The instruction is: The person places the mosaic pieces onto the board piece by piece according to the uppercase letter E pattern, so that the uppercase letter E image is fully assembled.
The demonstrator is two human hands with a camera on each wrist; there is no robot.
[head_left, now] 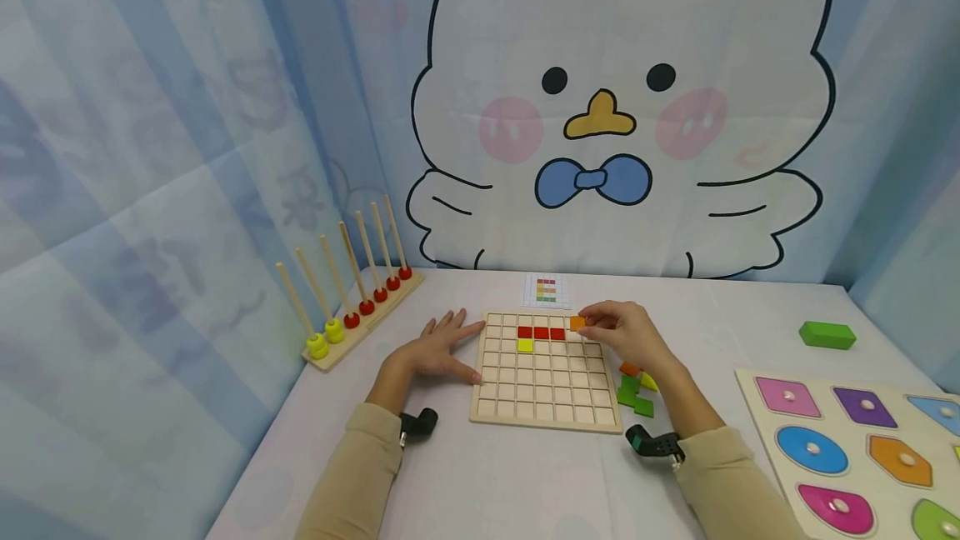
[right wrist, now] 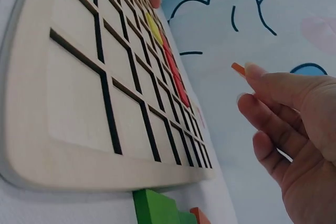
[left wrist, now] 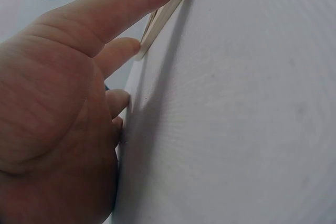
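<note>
A wooden grid board (head_left: 547, 424) lies flat on the table. Three red square tiles (head_left: 542, 333) fill neighbouring cells in one of its rows, with a yellow tile (head_left: 525, 346) just below the leftmost. My right hand (head_left: 626, 332) pinches an orange tile (head_left: 577, 323) between thumb and fingertips, above the board's far right part; in the right wrist view that tile (right wrist: 239, 68) is held up off the grid. At the board's left edge, my left hand (head_left: 438, 348) rests with spread fingers, its thumb and index finger touching the frame.
Loose green tiles (head_left: 628, 391) lie right of the board beside orange and yellow ones. Behind it is a pattern card (head_left: 546, 291). A bead rack (head_left: 367, 317) stands at left. A green block (head_left: 827, 335) and a knobbed shape puzzle (head_left: 765, 407) are at right.
</note>
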